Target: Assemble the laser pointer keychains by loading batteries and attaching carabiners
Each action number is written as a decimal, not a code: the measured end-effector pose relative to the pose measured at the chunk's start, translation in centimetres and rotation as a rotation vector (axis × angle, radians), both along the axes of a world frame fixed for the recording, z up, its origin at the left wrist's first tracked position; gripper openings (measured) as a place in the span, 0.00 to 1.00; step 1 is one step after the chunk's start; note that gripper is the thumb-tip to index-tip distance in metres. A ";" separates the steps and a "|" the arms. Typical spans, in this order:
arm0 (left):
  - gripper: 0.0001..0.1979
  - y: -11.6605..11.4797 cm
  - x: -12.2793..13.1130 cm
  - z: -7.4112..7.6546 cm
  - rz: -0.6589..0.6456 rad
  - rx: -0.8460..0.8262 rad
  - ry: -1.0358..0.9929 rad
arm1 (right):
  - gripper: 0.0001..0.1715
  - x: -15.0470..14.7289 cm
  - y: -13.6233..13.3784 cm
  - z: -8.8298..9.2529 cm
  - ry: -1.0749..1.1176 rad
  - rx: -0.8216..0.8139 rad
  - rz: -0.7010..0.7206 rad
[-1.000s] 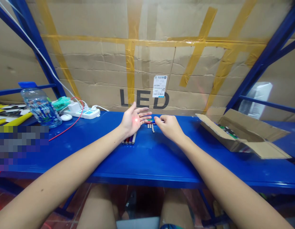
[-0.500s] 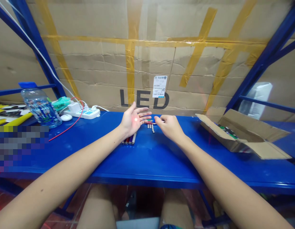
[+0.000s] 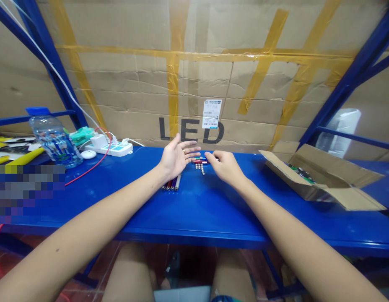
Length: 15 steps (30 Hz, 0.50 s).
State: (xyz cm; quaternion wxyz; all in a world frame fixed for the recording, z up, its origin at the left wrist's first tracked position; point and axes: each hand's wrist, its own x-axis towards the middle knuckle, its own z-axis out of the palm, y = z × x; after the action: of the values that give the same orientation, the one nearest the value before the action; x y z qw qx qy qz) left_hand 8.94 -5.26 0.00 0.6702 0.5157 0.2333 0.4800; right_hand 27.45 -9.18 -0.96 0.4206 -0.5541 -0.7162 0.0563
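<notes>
At the far left, yellow-and-black flat objects (image 3: 23, 160) were cut off by the edge of view, and the area below them was lost in coarse blurred squares. Next to them stood a clear plastic bottle with a blue cap (image 3: 58, 140), then a white plastic power strip (image 3: 114, 149) whose far end was covered by plugs.

The left hand (image 3: 175, 159) was turned palm up above the blue metal table (image 3: 194, 214), its fingers loosely spread, slightly bent and holding nothing. Under its lower edge lay a row of four slim pen-like tubes in dark, red, violet and white (image 3: 172, 186); only their silver ends showed plainly, and whether the hand touched them could not be told.

Just beyond the left fingertips, between the hands, were several slim red and blue metallic tubes (image 3: 199, 161), partly hidden and too small to count. In front of them sat small round silver discs (image 3: 200, 166) in short rows.

The right hand (image 3: 222, 165) was curled, thumb against bent fingers, closed around a slim shiny tube (image 3: 217, 159); only a short bit of it showed, its colour unclear.

Well to the right, an open brown cardboard box (image 3: 287, 178) held green and black pieces (image 3: 303, 173), mostly concealed by its wall and flaps.
</notes>
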 end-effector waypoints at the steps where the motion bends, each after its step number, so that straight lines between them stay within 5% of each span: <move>1: 0.35 0.0 -0.1 0.0 0.002 -0.001 -0.003 | 0.28 0.2 0.2 0.0 -0.001 -0.008 -0.004; 8: 0.30 1.7 -0.9 0.0 0.115 0.073 0.083 | 0.18 3.9 5.7 0.0 -0.121 -0.139 -0.025; 15: 0.13 4.8 -3.7 -1.4 0.377 0.583 0.728 | 0.13 5.3 12.1 -1.5 -0.337 -0.297 -0.103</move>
State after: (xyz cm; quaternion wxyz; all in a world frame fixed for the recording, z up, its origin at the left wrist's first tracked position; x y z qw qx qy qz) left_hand 5.24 -0.46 -1.39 0.2749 0.7645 0.3972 0.4269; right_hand 32.80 2.95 -2.45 0.2114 -0.6474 -0.7308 0.0462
